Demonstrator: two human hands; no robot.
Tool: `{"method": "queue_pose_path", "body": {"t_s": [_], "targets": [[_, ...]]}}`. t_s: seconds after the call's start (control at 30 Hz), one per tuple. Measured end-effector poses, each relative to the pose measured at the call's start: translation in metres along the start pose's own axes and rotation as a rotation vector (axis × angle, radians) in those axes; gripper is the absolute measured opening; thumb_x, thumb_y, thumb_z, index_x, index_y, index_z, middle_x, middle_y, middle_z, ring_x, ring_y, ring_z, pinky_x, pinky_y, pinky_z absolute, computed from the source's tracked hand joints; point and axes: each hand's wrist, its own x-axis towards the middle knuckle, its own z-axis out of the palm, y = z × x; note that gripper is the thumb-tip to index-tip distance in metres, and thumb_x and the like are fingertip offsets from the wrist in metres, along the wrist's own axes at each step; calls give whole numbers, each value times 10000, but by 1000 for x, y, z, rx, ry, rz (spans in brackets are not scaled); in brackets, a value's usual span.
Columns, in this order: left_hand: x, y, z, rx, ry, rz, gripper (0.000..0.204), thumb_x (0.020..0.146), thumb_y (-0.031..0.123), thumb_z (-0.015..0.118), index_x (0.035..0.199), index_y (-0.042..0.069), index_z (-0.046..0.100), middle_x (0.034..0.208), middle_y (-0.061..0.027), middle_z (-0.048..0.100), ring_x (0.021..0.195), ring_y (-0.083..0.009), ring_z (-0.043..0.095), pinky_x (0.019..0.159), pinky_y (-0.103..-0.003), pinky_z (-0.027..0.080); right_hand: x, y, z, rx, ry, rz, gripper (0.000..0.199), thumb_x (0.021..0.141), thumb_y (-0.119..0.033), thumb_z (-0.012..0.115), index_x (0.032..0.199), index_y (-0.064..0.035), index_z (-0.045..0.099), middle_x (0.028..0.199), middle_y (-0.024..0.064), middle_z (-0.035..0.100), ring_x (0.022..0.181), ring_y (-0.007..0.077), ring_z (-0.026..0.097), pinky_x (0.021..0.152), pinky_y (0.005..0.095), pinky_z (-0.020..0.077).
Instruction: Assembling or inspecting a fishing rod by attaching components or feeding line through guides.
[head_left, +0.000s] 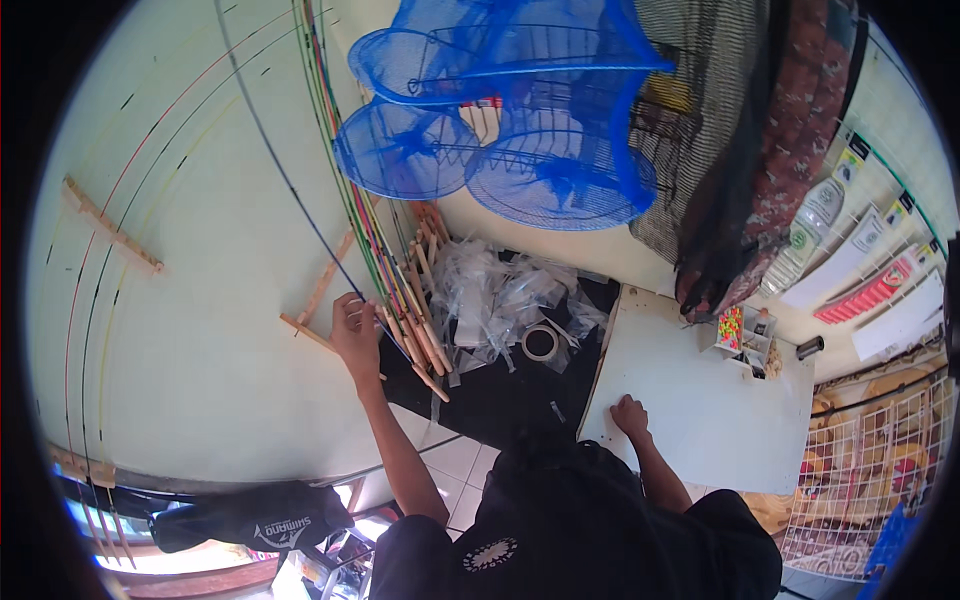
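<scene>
Facing pale wall (220, 350) at L, w/ wood rack (115, 228). Wearing black shirt (580, 530). See blue nets (560, 170) hung top ctr, dark mesh (710, 90) to R. Have white counter (700, 410) R of ctr, next to black sheet (440, 408). Got long dark rod (293, 190) slanting from top edge down past wall, lower part beside rod bundle (400, 300). Spot black bag (260, 515) lower L, w/ big white lettering + logo, readable. Find clear plastic pkgs (480, 290) heaped on sheet, just R of bundle. See packs (875, 290) hung on R wall, green & red labels; can't read fine print. Note tray (755, 330) w/ bright bits on counter. Holding dark rod w/ L grip (355, 335), fingers closed around it. Resting R grip (630, 415) on counter, fingers curled together. Showing round white emblem (490, 555) on shirt; can't make out its text. Lying by pkgs: tape roll (525, 343).
</scene>
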Motion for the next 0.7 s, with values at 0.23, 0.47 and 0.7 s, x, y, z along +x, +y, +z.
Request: {"method": "queue_pose_path", "body": {"t_s": [0.23,0.47,0.7], "targets": [[-47,40,-13,-133,-46,15,208,906,7,629,1082,-33,526,857,-68,595,742,-109,627,651,-231,513,0,4,2,-4,-29,-81,380,820,-336,594,1071,-56,542,1018,270,595,903,439,632,807,516,519],[-108,68,-24,-347,-117,139,235,883,-68,623,1074,-28,491,860,-89,584,738,-167,635,676,-269,521,-8,15,6,61,31,-130,280,845,-280,538,1016,-60,567,938,242,620,862,425,631,790,521,519],[-157,115,3,-416,-303,255,251,863,-102,608,1064,-4,494,872,-163,635,734,-240,666,697,-320,555,-14,49,16,344,-69,-322,208,821,-195,615,1006,-110,573,1016,183,517,926,382,584,833,457,509]]}}
